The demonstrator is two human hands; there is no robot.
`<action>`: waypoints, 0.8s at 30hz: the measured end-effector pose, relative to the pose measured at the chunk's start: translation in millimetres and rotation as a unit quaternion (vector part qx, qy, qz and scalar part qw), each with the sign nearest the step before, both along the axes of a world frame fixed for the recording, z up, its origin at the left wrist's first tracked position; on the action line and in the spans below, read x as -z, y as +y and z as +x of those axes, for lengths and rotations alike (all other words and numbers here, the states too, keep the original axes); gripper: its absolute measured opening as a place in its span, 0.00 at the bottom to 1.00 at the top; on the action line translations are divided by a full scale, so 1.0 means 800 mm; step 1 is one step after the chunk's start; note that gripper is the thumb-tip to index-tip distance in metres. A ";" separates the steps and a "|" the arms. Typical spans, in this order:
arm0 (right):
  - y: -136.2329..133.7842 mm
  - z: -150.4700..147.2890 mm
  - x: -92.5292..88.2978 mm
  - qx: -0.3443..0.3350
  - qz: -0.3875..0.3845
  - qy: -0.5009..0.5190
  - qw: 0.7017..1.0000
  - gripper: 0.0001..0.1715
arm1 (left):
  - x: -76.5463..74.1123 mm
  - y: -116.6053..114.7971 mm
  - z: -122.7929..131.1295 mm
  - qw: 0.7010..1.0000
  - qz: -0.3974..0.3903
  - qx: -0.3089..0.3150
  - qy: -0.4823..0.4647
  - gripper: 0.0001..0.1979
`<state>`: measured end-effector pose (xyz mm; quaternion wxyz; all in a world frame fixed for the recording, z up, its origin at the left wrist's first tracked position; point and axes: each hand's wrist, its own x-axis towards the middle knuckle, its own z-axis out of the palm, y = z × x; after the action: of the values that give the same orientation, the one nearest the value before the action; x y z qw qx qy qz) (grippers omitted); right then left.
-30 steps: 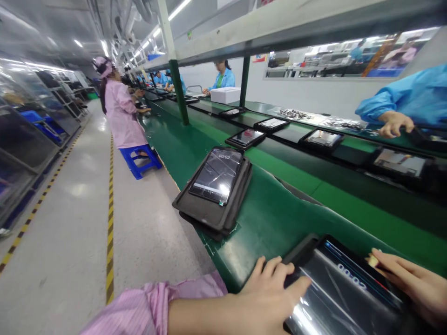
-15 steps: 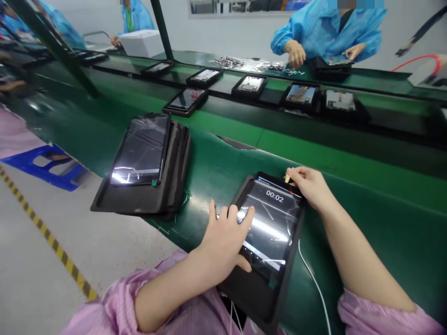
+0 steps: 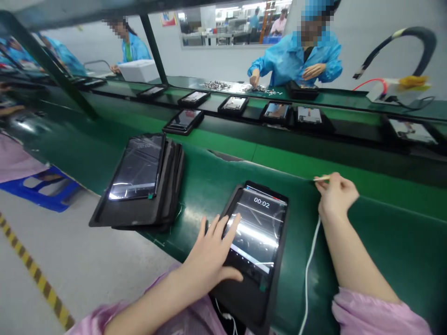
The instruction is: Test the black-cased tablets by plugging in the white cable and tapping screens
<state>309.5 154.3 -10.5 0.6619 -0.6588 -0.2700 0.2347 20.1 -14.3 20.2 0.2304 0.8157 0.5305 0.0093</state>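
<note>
A tablet [image 3: 256, 225] with a lit screen reading 00:02 lies in a dark tray [image 3: 246, 300] in front of me. My left hand [image 3: 213, 256] rests over its left edge with the fingers spread. Right of the tablet and apart from it, my right hand [image 3: 337, 195] pinches a small yellowish cable plug [image 3: 321, 178], raised near the bench's back edge. A white cable [image 3: 308, 274] runs down from behind that hand. To the left, another tablet [image 3: 138, 167], also showing a time, lies on a stack of dark trays [image 3: 171, 186].
Beyond the green bench [image 3: 296, 186], a line carries several opened devices in black trays [image 3: 233, 103]. A co-worker in blue [image 3: 296, 60] works across it beside small metal parts [image 3: 216, 85]. A green post [image 3: 153, 51] and a blue stool [image 3: 42, 188] stand left.
My right hand has moved away from the tablet's top edge, to the right, with the plug. My left hand stays at the tablet. The head view has tilted up.
</note>
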 end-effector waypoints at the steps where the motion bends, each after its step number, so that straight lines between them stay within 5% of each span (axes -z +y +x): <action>1: -0.009 0.010 0.001 0.023 0.004 -0.004 1.000 0.09 | 0.007 -0.011 -0.009 1.000 -0.003 0.005 -0.025 0.65; 6: -0.071 0.052 0.006 0.054 -0.032 -0.073 0.995 0.05 | 0.032 -0.046 -0.043 0.999 0.013 0.020 -0.024 0.75; 11: -0.106 0.064 -0.009 0.077 -0.189 -0.172 0.964 0.09 | 0.035 -0.019 -0.032 0.996 0.050 0.065 -0.037 0.73; 15: -0.105 0.063 -0.015 0.080 -0.186 -0.175 0.964 0.09 | 0.033 0.057 0.025 0.997 0.066 0.011 -0.050 0.69; 21: -0.100 0.080 0.011 0.089 -0.092 -0.140 0.982 0.16 | 0.020 0.218 0.123 0.984 0.140 -0.017 -0.105 0.62; 24: -0.100 0.087 0.020 0.082 -0.063 -0.122 0.987 0.23 | 0.018 0.273 0.153 0.983 0.150 -0.019 -0.106 0.60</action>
<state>379.1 74.6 -26.8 0.5979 -0.7428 -0.2789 0.1142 142.6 203.7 5.7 0.1597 0.8254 0.5108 0.1797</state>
